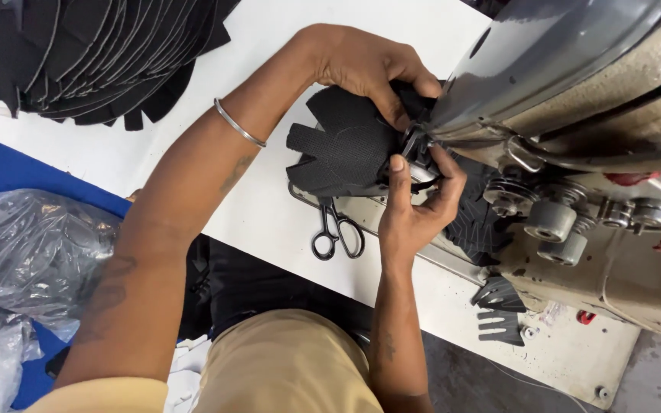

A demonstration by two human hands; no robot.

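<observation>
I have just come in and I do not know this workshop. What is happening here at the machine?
A person is guiding a black mesh fabric piece at the head of an industrial sewing machine. The left hand presses the piece from above, and the right hand pinches its edge beside the presser foot. Black scissors lie on the white table just below. A stack of cut black pieces waits at the far left corner, and clear plastic bags lie at the left.

White table (269, 214) with scissors (336, 229)
</observation>
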